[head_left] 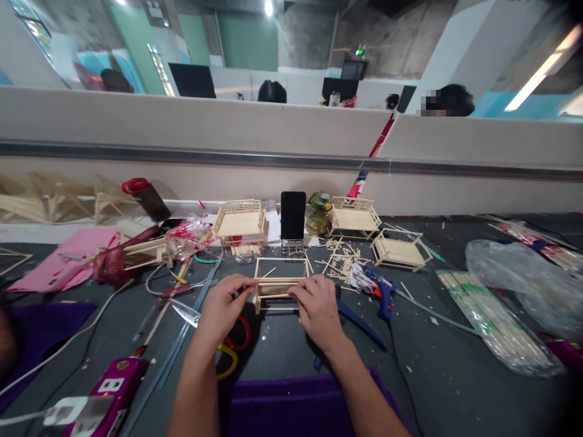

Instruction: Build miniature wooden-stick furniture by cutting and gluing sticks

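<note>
In the head view, a small frame of thin wooden sticks (282, 280) stands on the dark tabletop between my hands. My left hand (229, 303) pinches its left end between thumb and fingers. At the other end, the fingers of my right hand (317, 305) close on the frame's sticks and hide that corner. Scissors (238, 334) with red and yellow handles lie beside and partly beneath my left wrist. Right of my right hand are a blue glue gun (385, 292) and a pile of cut sticks (341, 262).
Behind the frame stands a black phone (293, 215). Stick-built models (241, 224) flank it on both sides. A plastic-wrapped pack of sticks (494, 315) lies right, and a purple power strip (119, 382) left. Purple cloth (291, 403) covers the near edge. A partition (204, 124) closes the back.
</note>
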Tool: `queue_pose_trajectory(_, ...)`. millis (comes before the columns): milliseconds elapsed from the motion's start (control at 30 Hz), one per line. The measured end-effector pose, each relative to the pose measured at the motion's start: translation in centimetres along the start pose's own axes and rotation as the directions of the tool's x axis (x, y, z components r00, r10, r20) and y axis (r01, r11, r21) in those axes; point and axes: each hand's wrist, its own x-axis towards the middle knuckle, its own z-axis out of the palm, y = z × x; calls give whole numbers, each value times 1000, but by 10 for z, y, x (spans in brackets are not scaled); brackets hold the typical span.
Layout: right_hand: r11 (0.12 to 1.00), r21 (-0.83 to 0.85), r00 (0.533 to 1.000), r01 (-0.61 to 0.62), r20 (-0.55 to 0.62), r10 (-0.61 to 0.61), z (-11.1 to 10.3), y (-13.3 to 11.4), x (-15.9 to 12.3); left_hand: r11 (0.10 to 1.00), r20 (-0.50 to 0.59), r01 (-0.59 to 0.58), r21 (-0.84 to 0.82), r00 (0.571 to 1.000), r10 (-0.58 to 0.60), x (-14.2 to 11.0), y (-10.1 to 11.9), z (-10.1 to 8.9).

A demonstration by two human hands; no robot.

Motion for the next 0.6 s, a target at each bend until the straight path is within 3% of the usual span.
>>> queue_pose_trajectory(333,999,29,1000,-15,3,15,2,-1,-1,996,1,75,-43,997,-75,0,-4,-1)
queue_pose_trajectory(467,1000,20,1000,-12,-2,12,2,-1,0,995,51,-66,68,997,63,0,9,3)
queue_pose_trajectory(600,1000,2,1000,-17,8,17,2,-3,1,933,197,-238,271,962,189,0,29,14)
